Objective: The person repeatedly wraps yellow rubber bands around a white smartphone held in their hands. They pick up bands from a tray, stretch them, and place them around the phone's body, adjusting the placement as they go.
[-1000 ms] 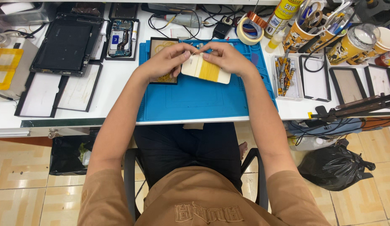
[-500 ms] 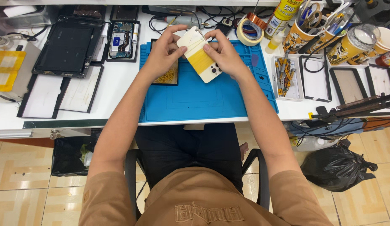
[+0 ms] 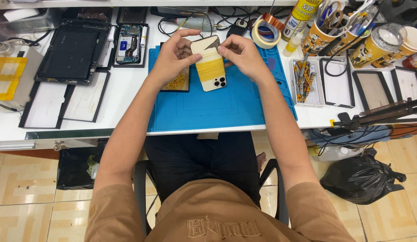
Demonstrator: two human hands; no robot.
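Observation:
A white smartphone [image 3: 209, 64] wrapped around its middle with many yellow rubber bands is held upright above the blue work mat [image 3: 226, 105], back side and camera lenses toward me. My left hand [image 3: 172, 58] grips its left edge, thumb on the bands. My right hand [image 3: 240, 54] grips the right edge, thumb near the top of the bands. A small black tray of yellow rubber bands [image 3: 176, 82] lies on the mat just under my left hand.
A dismantled tablet [image 3: 72, 51] and an open phone body [image 3: 128, 44] lie at left, with screen frames [image 3: 60, 101] beside them. Tape rolls [image 3: 266, 33], cups of tools [image 3: 327, 33], a tool tray [image 3: 305, 80] and more frames [image 3: 372, 89] stand at right.
The banded phone went from lying flat on the mat to being lifted and turned upright between both hands, its camera end now pointing down toward me.

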